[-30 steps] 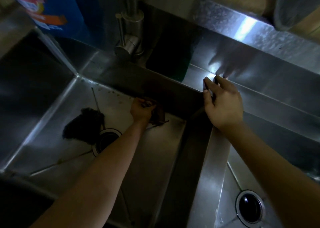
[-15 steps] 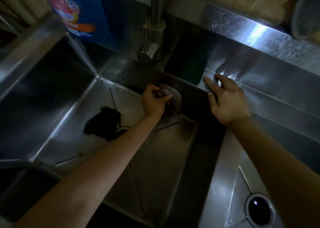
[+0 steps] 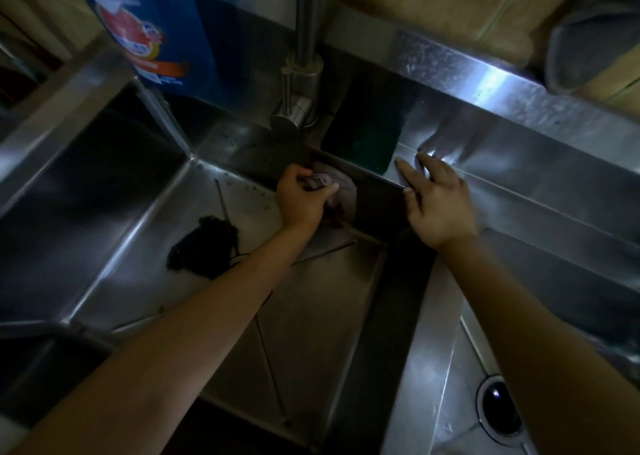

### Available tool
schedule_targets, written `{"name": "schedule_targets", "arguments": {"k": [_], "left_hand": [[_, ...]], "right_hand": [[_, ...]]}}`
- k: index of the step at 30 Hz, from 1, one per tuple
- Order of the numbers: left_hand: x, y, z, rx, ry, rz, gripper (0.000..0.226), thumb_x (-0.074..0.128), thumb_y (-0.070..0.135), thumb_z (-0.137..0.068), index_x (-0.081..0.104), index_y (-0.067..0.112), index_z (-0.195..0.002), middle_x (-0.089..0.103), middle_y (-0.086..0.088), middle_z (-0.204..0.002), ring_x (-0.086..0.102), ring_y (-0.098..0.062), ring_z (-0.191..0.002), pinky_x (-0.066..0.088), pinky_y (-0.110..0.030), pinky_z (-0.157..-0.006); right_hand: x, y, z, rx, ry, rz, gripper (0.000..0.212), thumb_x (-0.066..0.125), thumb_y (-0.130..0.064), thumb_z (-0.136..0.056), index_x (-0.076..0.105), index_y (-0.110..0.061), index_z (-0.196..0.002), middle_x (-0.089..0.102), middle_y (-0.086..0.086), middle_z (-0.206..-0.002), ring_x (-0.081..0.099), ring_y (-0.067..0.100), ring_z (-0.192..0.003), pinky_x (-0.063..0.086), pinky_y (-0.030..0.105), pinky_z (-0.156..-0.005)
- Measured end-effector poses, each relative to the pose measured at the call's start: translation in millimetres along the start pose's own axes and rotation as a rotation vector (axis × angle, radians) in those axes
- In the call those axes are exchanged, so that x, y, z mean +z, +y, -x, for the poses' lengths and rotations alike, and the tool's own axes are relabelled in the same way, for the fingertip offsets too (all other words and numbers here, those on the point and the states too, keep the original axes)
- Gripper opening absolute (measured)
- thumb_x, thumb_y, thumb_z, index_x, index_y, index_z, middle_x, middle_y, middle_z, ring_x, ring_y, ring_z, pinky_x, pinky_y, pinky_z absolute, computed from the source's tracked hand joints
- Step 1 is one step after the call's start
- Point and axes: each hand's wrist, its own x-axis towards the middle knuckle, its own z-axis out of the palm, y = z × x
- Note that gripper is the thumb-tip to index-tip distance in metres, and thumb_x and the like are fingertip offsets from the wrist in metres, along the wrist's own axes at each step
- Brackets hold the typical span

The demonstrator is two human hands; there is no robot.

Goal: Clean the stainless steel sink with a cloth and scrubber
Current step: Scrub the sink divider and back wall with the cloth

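Right now my left hand (image 3: 301, 201) grips the cloth (image 3: 341, 196) vs the left basin's back wall; right hand (image 3: 438, 201) lies flat, fingers spread, on the divider (image 3: 412, 333). Risk: wet steel, palm slips.

cloth (image 3: 341, 196): mostly hidden by left hand (image 3: 301, 200) | faucet (image 3: 304, 56): top cut off

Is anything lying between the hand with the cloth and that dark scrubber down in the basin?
Nothing visible does. The left hand grips the cloth at the basin's back wall; the scrubber lies apart on the bare sink floor, unobstructed.
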Motion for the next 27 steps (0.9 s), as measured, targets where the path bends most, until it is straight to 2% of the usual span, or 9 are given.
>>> {"name": "schedule_targets", "arguments": {"k": [3,8,16,19,22,27], "left_hand": [[-3.7,9.1,-0.5,0.004,0.013,0.016,0.038,0.083,0.010,-0.064,0.050,0.013,-0.083,0.061,-0.006,-0.086,0.060,-0.018,-0.082,0.048,-0.026,-0.068],[-0.9,8.5,-1.7,-0.035,0.017,0.002,0.039,0.083,0.012,-0.065,0.050,0.013,-0.085,0.060,-0.005,-0.088,0.059,-0.017,-0.082,0.048,-0.026,-0.068],[3.9,-11.5,-4.9,-0.098,0.021,-0.026,0.039,0.082,0.008,-0.066,0.048,0.013,-0.085,0.060,-0.008,-0.093,0.054,-0.015,-0.084,0.041,-0.023,-0.068],[6.1,-23.4,-10.6,-0.105,0.017,-0.037,0.039,0.082,0.007,-0.065,0.048,0.014,-0.083,0.059,-0.005,-0.089,0.056,-0.018,-0.084,0.041,-0.022,-0.069],[7.1,-30.8,-13.4,-0.102,0.013,-0.071,0.038,0.081,0.006,-0.065,0.047,0.012,-0.081,0.055,-0.004,-0.087,0.053,-0.017,-0.082,0.035,-0.016,-0.065],[9.0,-38.0,-18.1,-0.123,0.002,-0.122,0.043,0.078,0.004,-0.070,0.038,0.020,-0.068,0.052,-0.004,-0.089,0.048,-0.014,-0.086,0.030,-0.010,-0.065]], "right_hand": [[0.7,-0.2,0.3,0.018,-0.009,-0.008,0.050,0.037,-0.033,-0.096,0.030,-0.028,-0.145,0.029,0.011,-0.151,0.024,0.031,-0.140,0.024,0.044,-0.110],[-1.7,-2.3,-0.1,0.028,-0.007,-0.030,0.057,0.028,-0.038,-0.089,0.033,-0.026,-0.144,0.031,0.013,-0.150,0.027,0.033,-0.138,0.027,0.046,-0.109],[-3.7,-5.5,1.3,0.024,-0.002,-0.029,0.056,0.030,-0.036,-0.089,0.035,-0.023,-0.143,0.035,0.016,-0.147,0.031,0.034,-0.136,0.030,0.047,-0.107],[-4.3,-9.4,2.1,0.036,-0.011,-0.036,0.053,0.040,-0.030,-0.093,0.032,-0.021,-0.145,0.030,0.016,-0.149,0.026,0.033,-0.138,0.024,0.048,-0.110],[-5.1,-18.8,0.1,0.048,-0.031,-0.023,0.053,0.047,-0.025,-0.092,0.032,-0.015,-0.141,0.027,0.018,-0.148,0.023,0.035,-0.137,0.021,0.049,-0.109],[-7.5,-25.0,-7.5,0.009,-0.015,0.026,0.048,0.048,-0.029,-0.092,0.039,-0.009,-0.134,0.037,0.020,-0.138,0.035,0.038,-0.126,0.032,0.049,-0.101]]}}
